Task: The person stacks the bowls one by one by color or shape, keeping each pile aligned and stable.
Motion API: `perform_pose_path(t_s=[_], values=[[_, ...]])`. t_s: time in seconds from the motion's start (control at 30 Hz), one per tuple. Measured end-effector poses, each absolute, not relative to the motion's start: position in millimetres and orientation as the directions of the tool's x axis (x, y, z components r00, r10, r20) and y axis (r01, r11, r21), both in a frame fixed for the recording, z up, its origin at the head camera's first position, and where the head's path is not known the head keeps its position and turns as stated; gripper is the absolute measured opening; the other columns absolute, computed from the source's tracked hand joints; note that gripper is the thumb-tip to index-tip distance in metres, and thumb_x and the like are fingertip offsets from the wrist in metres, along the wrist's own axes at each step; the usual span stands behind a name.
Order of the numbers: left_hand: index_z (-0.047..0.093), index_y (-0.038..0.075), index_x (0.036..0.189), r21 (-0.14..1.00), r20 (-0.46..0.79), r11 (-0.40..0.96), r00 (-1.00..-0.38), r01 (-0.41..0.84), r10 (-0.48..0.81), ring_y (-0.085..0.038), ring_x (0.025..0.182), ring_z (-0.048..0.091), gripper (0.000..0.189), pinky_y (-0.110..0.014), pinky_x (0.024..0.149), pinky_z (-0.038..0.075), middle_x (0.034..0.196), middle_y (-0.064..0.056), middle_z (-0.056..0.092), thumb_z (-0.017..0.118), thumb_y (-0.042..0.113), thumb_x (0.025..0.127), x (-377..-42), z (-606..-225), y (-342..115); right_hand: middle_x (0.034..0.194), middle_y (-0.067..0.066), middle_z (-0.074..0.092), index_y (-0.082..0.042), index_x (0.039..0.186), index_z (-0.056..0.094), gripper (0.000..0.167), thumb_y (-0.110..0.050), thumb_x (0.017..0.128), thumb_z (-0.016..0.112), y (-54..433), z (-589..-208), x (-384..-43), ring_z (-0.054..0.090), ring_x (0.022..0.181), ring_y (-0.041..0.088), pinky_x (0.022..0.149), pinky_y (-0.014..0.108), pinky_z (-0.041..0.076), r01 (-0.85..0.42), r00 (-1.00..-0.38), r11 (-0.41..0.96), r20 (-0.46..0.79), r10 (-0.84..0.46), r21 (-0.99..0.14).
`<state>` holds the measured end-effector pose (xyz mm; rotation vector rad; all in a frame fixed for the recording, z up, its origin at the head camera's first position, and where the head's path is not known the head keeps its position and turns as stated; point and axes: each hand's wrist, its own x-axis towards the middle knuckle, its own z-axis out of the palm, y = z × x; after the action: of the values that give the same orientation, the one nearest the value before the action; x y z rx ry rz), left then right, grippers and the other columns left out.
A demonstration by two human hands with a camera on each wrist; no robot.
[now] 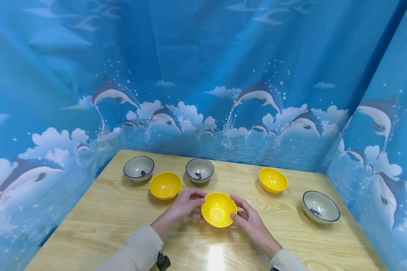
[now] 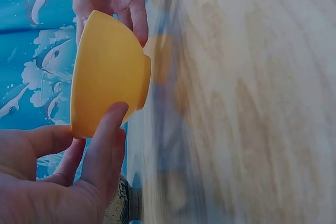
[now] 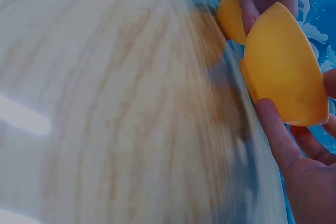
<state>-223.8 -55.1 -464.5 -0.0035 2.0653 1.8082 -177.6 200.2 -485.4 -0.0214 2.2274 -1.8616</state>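
A yellow bowl is held between two hands near the middle of the wooden table, its opening facing up. My left hand grips its left side, thumb at the rim and fingers against the outer wall. On the opposite side, my right hand pinches the bowl in the same manner. Both wrist views show the yellow bowl from the side, with fingers spread along its wall and its foot appearing slightly above the tabletop. The right wrist view also shows another yellow bowl behind the left hand.
On the table, a second yellow bowl sits left of the hands and a third yellow bowl at back right. White blue-rimmed bowls stand at far left, back middle and right. A dolphin-print curtain surrounds the table's back and sides.
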Motion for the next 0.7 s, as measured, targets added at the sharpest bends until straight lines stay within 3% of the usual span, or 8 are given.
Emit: perform_pose_path(t_s=[0.23,0.7], values=[[0.066,0.006,0.134,0.951,-0.299,0.166,-0.911,-0.26,0.285,-0.024,0.103,0.072,0.028,-0.038,0.076,0.071,0.13,-0.015,0.068,0.069,0.011,0.107,-214.8,-468.3,-60.7,0.161,0.019,0.049,-0.013,0.166,0.043,0.065,-0.025,0.107,0.07,198.9,-489.7,-166.9,0.064,0.133,0.029,0.097,0.039,0.067,0.155,-0.966,0.199,-0.191,-0.175,-0.968],[0.067,0.006,0.132,0.939,-0.335,0.192,-0.892,-0.287,0.305,-0.024,0.104,0.071,0.029,-0.039,0.075,0.071,0.127,-0.013,0.07,0.071,0.012,0.104,-201.9,-469.6,-68.5,0.16,0.024,0.047,-0.009,0.164,0.044,0.064,-0.021,0.107,0.07,198.4,-495.4,-148.7,0.064,0.133,0.03,0.093,0.029,0.066,0.089,-0.96,0.149,-0.125,-0.25,-0.985]])
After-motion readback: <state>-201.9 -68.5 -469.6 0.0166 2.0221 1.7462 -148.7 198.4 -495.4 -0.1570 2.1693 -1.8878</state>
